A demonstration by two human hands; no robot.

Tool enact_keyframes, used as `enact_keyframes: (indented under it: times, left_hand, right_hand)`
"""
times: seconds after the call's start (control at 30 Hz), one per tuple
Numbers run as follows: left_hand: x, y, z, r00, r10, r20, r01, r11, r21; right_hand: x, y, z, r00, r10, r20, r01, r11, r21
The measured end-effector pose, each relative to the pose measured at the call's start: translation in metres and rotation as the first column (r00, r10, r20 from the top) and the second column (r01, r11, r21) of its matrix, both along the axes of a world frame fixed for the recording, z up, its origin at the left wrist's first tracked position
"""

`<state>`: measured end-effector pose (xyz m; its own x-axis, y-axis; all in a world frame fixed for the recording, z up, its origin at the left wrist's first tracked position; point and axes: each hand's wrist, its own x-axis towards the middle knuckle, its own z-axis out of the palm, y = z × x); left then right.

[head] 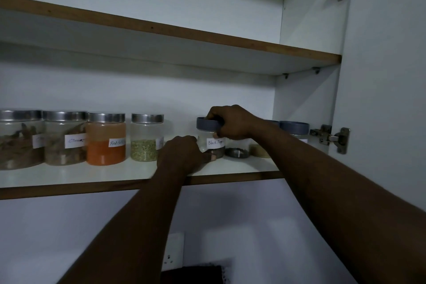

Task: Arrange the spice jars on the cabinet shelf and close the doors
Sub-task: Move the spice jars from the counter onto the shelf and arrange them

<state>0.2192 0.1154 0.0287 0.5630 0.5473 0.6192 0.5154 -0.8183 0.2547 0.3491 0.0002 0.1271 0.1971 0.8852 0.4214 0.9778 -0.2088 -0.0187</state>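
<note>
Pepper jar [213, 143] stood on the shelf [115, 174], right of four steel-lidded jars [147, 139] and left of two more grey-lidded ones. Turning it label-forward and sliding it level with the row would serve best, kept upright. Right hand [232, 123] reached over from the right, fingers curled down around the grey lid [206, 123]; left hand [182, 152] cupped the base, thumb against the glass.

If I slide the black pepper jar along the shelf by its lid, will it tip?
Probably not. The black pepper jar looks squat and stands upright on the flat shelf, and the left hand steadies its base. It seems mostly empty, so likely light. The right hand grips the lid; smooth walls may slip.
</note>
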Motion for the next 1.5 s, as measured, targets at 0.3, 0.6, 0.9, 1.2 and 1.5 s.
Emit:
enact_keyframes:
  times: [0.3,0.6,0.9,1.2,1.5]
  left_hand:
    - [-0.006,-0.009,0.001,0.998,0.027,0.063,-0.025,0.999,-0.028]
    - [-0.064,-0.02,0.001,0.988,0.129,0.083,-0.12,0.987,-0.104]
    - [-0.129,0.0,0.003,0.922,0.357,0.148,-0.332,0.928,-0.168]
    - [-0.117,0.013,0.009,0.94,0.212,-0.267,-0.206,0.977,0.05]
    - [-0.108,0.02,0.016,0.932,0.075,-0.354,-0.061,0.997,0.051]
  right_hand:
    - [-0.002,-0.004,0.0,0.999,0.008,-0.048,-0.008,1.0,0.013]
    - [-0.07,0.035,0.016,0.963,0.229,-0.144,-0.195,0.957,0.216]
    - [-0.119,0.096,0.001,0.984,0.15,0.099,-0.149,0.989,-0.016]
    - [-0.09,0.074,0.0,0.944,-0.129,0.305,0.111,0.991,0.076]
    - [-0.075,0.065,-0.007,0.93,-0.221,0.294,0.19,0.973,0.129]
